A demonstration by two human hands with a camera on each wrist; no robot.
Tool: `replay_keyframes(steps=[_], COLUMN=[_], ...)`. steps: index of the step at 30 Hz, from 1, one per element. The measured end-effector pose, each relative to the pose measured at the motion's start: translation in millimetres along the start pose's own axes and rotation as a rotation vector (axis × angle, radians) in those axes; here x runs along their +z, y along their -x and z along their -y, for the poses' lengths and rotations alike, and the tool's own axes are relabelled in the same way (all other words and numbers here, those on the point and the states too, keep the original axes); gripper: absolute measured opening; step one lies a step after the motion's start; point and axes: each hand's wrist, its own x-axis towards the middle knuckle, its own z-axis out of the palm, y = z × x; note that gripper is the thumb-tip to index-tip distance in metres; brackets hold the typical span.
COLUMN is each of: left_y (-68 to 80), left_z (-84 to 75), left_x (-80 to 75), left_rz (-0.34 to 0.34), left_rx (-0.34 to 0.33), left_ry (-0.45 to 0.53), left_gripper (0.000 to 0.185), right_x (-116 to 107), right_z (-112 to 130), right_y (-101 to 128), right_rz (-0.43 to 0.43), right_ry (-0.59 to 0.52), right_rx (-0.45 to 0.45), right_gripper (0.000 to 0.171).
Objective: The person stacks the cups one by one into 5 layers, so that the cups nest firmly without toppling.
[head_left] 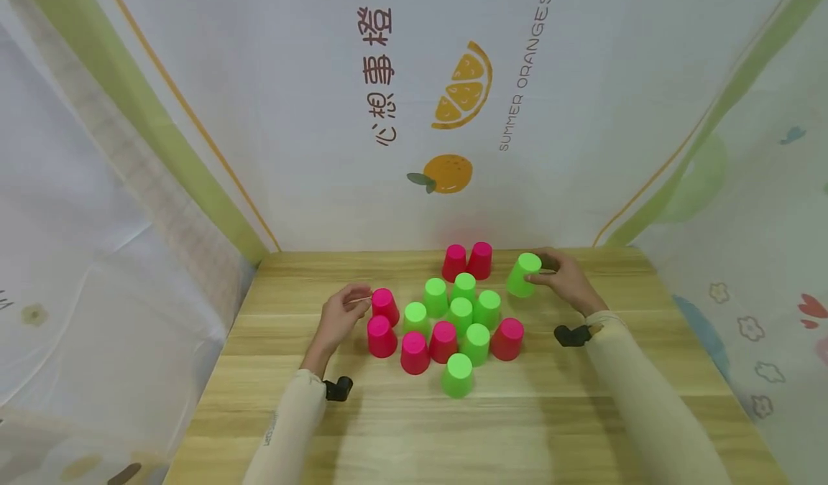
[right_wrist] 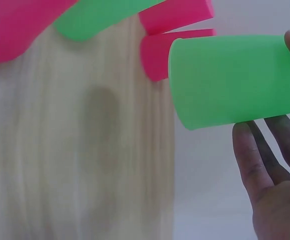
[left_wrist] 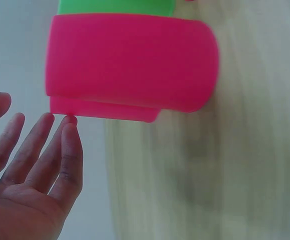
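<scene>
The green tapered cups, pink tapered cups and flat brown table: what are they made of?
Green tapered cups: probably plastic, smooth and matte, with even colour and no grain.
Pink tapered cups: likely plastic too, equally smooth and even-coloured.
Flat brown table: perhaps wood or wood-look laminate, with streaky grain and a soft sheen.

Table (head_left: 504,431) low in the frame, hangings (head_left: 310,162) rising behind it and down both sides! Dead centre-bottom on the table, a cluster of cups (head_left: 461,314), with the front cup (head_left: 458,377) standing nearest the lower edge. Behind them, the back pair (head_left: 456,264) stands side by side near the table's far edge. Left of the cluster, the left hand (head_left: 341,317), just beside the leftmost cups! And right of the back pair, the held cup (head_left: 521,276) in the right hand (head_left: 568,282).
</scene>
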Motion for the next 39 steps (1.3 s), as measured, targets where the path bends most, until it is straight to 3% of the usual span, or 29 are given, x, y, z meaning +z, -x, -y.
replay_keyframes(steps=[12,24,39], left_y=[19.8,26.9,28.5], left_z=[17.1,28.5,32.8], left_x=[7.0,10.7,14.0], left_rz=[-0.048,0.001,0.078], left_rx=[-0.038,-0.073,-0.041], left_ry=[0.022,0.049,0.04], left_gripper=[0.034,0.036,0.04], right_x=[5,17,40], right_z=[29,50,67], right_y=[-26,-44,-62], right_rz=[-0.004,0.018,0.018], right_ry=[-0.002,-0.049,-0.07], right_rx=[-0.024,-0.031,-0.063], right_gripper=[0.056,0.055,0.05])
